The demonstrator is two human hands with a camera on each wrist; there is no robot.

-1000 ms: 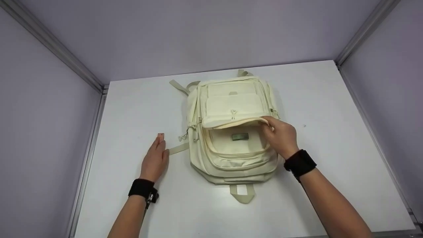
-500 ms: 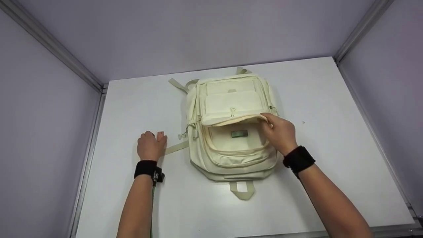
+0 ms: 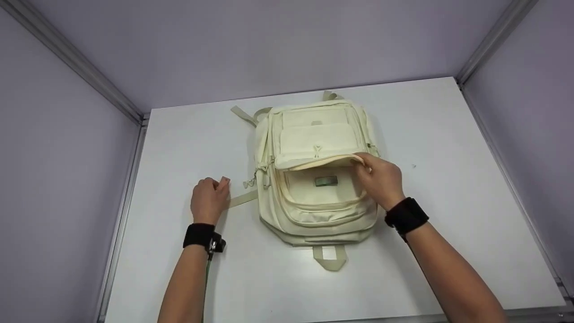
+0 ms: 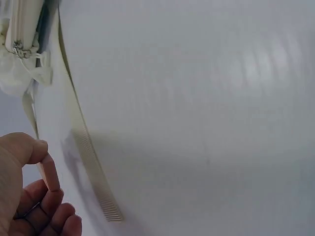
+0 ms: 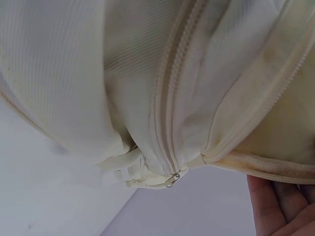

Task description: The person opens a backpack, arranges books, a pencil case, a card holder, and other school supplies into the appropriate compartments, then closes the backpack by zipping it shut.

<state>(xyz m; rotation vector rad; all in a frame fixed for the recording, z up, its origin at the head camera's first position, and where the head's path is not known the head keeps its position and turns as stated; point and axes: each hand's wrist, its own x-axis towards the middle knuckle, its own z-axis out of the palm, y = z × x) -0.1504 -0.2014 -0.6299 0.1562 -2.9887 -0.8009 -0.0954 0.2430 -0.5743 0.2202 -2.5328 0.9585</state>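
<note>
A cream backpack (image 3: 319,139) lies on the white table with its front pocket unzipped. My right hand (image 3: 380,180) grips the edge of the pocket flap (image 3: 329,161) at its right end and holds it raised; the right wrist view has its fingers (image 5: 268,201) beneath the zipper edge. Inside the open pocket lies a small dark green rectangular piece (image 3: 326,181). Left of the backpack, my left hand (image 3: 210,199) pinches a small flat pinkish rectangular piece (image 3: 225,180) between thumb and fingers. The left wrist view shows that piece (image 4: 50,173) slightly tilted.
A webbing strap (image 3: 242,199) runs from the backpack's left side toward my left hand. Zipper pulls (image 3: 249,183) hang at that side. The carry loop (image 3: 331,260) points toward me. Lilac panels (image 3: 287,45) wall the table at the back and both sides.
The left hand has shifted from lying with fingers extended over the pinkish piece to pinching it from behind, and the piece has tilted rightward. The right hand keeps holding the flap.
</note>
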